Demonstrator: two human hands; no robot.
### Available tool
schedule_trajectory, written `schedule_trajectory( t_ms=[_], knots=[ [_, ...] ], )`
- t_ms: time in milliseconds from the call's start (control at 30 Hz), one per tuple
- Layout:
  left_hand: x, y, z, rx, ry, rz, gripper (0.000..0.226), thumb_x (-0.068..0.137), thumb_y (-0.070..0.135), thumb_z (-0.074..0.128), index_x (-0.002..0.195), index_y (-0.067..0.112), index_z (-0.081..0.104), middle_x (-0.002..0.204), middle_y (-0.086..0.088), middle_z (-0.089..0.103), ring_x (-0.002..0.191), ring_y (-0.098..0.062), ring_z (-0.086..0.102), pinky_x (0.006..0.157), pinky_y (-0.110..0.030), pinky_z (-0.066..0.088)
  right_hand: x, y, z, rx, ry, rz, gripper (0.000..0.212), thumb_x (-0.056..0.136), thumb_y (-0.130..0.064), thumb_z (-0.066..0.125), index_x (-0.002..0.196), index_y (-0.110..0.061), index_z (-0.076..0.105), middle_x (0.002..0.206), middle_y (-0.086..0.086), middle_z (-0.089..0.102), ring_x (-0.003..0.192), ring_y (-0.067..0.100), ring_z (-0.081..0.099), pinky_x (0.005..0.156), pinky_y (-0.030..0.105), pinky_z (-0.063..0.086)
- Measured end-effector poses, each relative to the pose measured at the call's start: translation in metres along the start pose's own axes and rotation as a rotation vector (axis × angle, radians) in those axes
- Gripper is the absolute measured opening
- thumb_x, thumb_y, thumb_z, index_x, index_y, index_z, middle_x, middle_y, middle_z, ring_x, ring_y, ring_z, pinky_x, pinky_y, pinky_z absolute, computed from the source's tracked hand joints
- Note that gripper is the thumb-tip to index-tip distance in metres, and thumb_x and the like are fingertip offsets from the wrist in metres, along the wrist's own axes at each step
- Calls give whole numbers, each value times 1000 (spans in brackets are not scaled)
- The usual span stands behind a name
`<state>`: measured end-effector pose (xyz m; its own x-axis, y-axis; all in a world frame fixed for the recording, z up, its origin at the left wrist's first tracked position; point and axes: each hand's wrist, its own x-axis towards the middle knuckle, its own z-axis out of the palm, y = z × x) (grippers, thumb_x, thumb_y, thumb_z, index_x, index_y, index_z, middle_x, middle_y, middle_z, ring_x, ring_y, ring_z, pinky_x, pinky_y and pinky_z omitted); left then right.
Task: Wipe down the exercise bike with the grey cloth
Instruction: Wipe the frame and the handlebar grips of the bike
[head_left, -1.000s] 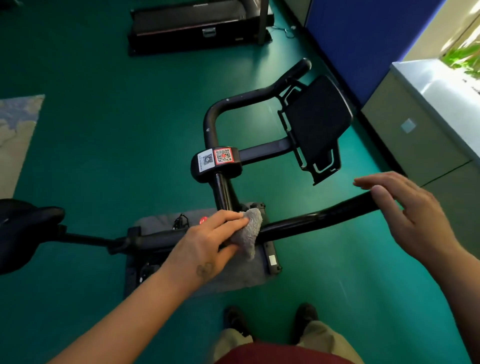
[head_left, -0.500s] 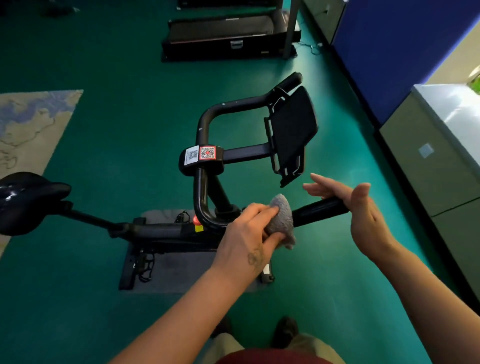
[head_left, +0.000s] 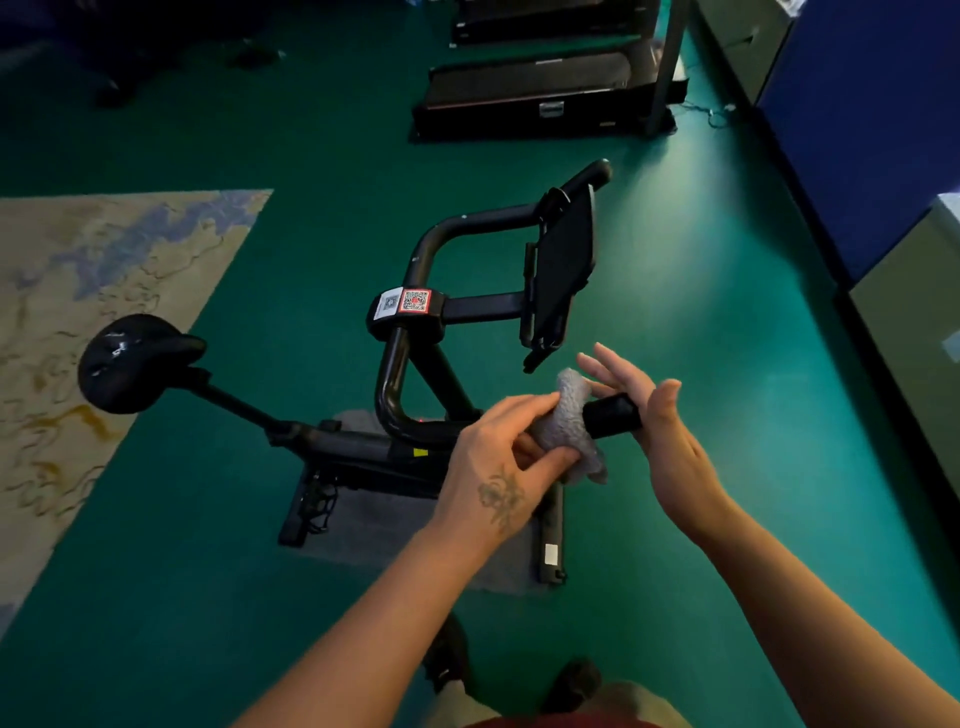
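A black exercise bike (head_left: 415, 364) stands on the green floor, its saddle (head_left: 130, 361) at the left and a tablet holder (head_left: 563, 275) at the right. My left hand (head_left: 498, 462) grips the grey cloth (head_left: 569, 421), which is wrapped around the near handlebar close to its end. The bar's black tip (head_left: 613, 415) sticks out beyond the cloth. My right hand (head_left: 654, 426) is held flat with straight fingers against the far side of that tip.
A grey mat (head_left: 395, 540) lies under the bike's base. A patterned rug (head_left: 78, 312) covers the floor at the left. Treadmills (head_left: 545, 88) stand at the back. Blue partition and grey cabinets (head_left: 914, 322) line the right side. My shoes (head_left: 452, 660) are below.
My left hand has slid the cloth rightwards along the handlebar toward its end. My right hand has moved in to the bar's tip. The view has pulled back and shifted.
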<state>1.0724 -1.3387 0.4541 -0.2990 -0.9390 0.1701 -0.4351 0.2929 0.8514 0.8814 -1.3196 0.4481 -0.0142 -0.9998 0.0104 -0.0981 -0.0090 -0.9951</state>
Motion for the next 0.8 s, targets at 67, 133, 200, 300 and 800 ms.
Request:
schedule_trajectory(
  t_ms=[67, 133, 200, 300, 800],
  knots=[
    [2, 14, 12, -27, 33, 12, 57, 86, 17, 89, 140, 14, 70, 126, 9, 69, 81, 2, 64, 82, -18, 56, -1, -1, -3, 24, -18, 10, 85, 90, -91, 20, 154, -42, 46, 154, -13, 55, 145, 14, 50, 125, 50, 33],
    [6, 24, 21, -33, 70, 6, 56, 85, 18, 89, 138, 15, 70, 125, 10, 68, 80, 2, 64, 82, -19, 56, -2, -4, -7, 61, -35, 10, 82, 89, -92, 25, 151, -45, 47, 151, -13, 58, 140, 17, 55, 120, 41, 42],
    [5, 26, 23, -41, 92, -12, 56, 85, 19, 90, 138, 16, 71, 126, 10, 68, 81, 3, 64, 82, -18, 56, -2, -6, -12, 67, -42, -6, 76, 91, -90, 29, 149, -44, 50, 150, -10, 59, 140, 16, 55, 120, 41, 42],
    [-2, 31, 22, -78, 112, -29, 54, 89, 18, 87, 140, 16, 70, 128, 9, 69, 90, 3, 66, 85, -18, 56, -4, -11, -19, 73, -47, -46, 70, 96, -81, 39, 148, -37, 53, 148, -6, 61, 139, 18, 55, 120, 42, 42],
    [-22, 39, -25, -165, 267, -110, 43, 89, 36, 86, 129, 33, 71, 115, 10, 73, 98, -19, 69, 76, -41, 59, -10, -62, 0, -653, -194, -362, 67, 98, -69, 47, 158, -43, 31, 139, -34, 47, 124, -8, 48, 103, 2, 28]
  ],
)
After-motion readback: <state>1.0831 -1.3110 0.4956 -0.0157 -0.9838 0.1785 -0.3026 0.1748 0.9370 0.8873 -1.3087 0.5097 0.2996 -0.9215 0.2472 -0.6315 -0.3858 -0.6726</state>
